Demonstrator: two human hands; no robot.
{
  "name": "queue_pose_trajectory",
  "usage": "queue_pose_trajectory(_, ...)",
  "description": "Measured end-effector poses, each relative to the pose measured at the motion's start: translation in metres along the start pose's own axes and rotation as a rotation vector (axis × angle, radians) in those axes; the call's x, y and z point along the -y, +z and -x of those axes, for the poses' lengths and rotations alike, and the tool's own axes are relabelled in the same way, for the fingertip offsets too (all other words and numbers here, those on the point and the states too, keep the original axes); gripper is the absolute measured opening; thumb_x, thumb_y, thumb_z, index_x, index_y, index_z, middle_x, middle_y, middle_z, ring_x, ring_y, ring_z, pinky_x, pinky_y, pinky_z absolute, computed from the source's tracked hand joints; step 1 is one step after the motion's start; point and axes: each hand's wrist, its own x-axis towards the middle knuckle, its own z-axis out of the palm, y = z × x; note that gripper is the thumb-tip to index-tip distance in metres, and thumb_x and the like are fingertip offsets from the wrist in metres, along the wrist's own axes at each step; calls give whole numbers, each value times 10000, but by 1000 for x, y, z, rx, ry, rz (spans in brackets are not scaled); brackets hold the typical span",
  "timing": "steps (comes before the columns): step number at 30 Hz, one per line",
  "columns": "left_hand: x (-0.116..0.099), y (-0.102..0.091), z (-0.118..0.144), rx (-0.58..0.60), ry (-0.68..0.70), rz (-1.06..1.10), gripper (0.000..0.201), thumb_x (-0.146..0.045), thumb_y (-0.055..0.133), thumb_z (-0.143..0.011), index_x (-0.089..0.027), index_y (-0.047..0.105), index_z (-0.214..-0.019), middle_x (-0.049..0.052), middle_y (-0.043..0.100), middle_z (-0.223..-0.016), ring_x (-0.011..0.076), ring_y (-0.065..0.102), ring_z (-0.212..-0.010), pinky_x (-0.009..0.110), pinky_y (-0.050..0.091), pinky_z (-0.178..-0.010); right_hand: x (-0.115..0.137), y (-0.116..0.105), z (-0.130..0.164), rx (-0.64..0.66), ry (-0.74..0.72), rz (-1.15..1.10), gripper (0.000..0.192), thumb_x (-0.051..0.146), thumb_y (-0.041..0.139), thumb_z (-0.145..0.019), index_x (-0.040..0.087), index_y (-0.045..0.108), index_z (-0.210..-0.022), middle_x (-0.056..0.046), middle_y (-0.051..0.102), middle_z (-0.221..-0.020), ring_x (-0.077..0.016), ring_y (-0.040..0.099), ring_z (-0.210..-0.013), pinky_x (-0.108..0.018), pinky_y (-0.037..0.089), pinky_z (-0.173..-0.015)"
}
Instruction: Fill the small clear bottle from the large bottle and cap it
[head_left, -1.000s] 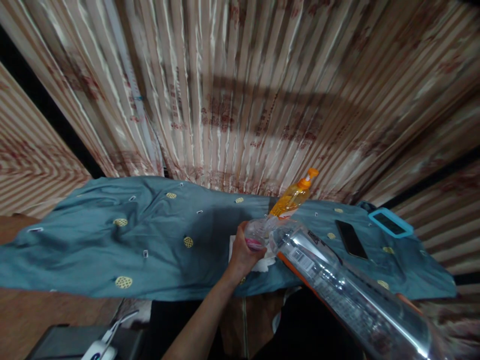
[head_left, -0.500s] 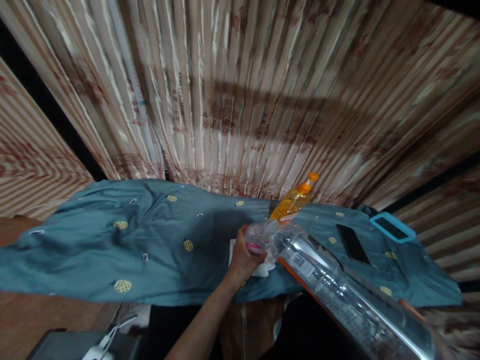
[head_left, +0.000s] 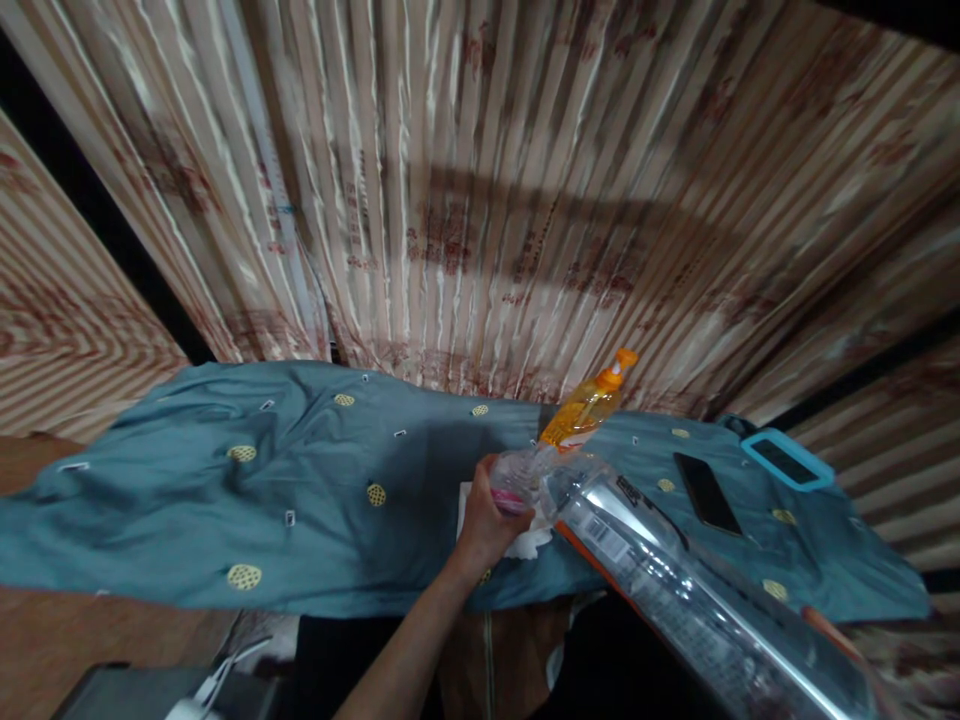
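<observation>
My left hand (head_left: 486,515) is closed around a small clear plastic container (head_left: 517,480) with a pink band; I cannot tell its exact kind. A large clear plastic bottle (head_left: 697,580) with an orange-edged label slants down to the left, its neck end against or just over the small container's mouth. Only a few fingers of my right hand (head_left: 829,630) show, wrapped on the far side of the large bottle near its base. White tissue (head_left: 529,542) lies beneath the small container. Just behind it stands an orange pump bottle (head_left: 581,412) with yellow liquid.
A blue-green cloth (head_left: 315,540) with pineapple prints covers the table. A black phone (head_left: 706,493) and a light-blue-framed device (head_left: 787,460) lie on the right. Striped curtains (head_left: 450,200) hang behind. A white plug with a cable (head_left: 202,695) rests on a grey box at the lower left.
The view has shifted very slightly. Both hands and the large bottle keep almost the same place, and a little more of my right hand shows.
</observation>
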Motion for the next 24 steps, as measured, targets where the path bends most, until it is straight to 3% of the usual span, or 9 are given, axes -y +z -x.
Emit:
queue_pose_trajectory(4, 0, 0, 0, -11, 3, -2, 841, -196, 865, -553, -195, 469, -1295, 110, 675, -1234, 296, 671, -1157, 446, 533, -1023, -9, -3, -21, 10, -5, -13, 353, 630, 640, -826, 347, 769, -993, -34, 760, -951, -438, 663, -1194, -597, 615, -790)
queue_pose_trajectory(9, -1, -1, 0, -5, 8, -23, 833, -184, 861, -558, -197, 471, -1294, 112, 670, -1250, 298, 666, -1173, 454, 530, -1035, -5, -5, -24, 37, -8, -11, 475, 622, 682, -811, 323, 737, -1176, -48, 763, -1036, -446, 645, -1217, -609, 603, -826)
queue_pose_trajectory(15, 0, 0, 0, -16, -13, -30, 853, -173, 866, -548, -175, 469, -1303, 143, 666, -1279, 317, 665, -1201, 474, 522, -1059, 8, -2, -27, 54, -16, -19, 663, 671, 618, -875, 241, 608, -1380, -106, 727, -1216, -329, 686, -1152, -563, 592, -901)
queue_pose_trajectory(19, 1, 0, 0, -18, -7, -22, 842, -161, 866, -535, -184, 485, -1286, 129, 672, -1276, 311, 670, -1194, 466, 527, -1055, 22, 2, -49, 83, -37, -24, 696, 759, 621, -795, 302, 675, -1318, -70, 757, -1140, -421, 656, -1210, -586, 611, -840)
queue_pose_trajectory(24, -2, -1, 0, -2, -4, -10, 832, -164, 850, -557, -189, 472, -1297, 111, 677, -1251, 287, 674, -1167, 429, 539, -1024, 42, -7, -83, 142, -56, 11, 650, 625, 800, -711, 339, 692, -1284, -26, 763, -1128, -421, 637, -1251, -585, 609, -879)
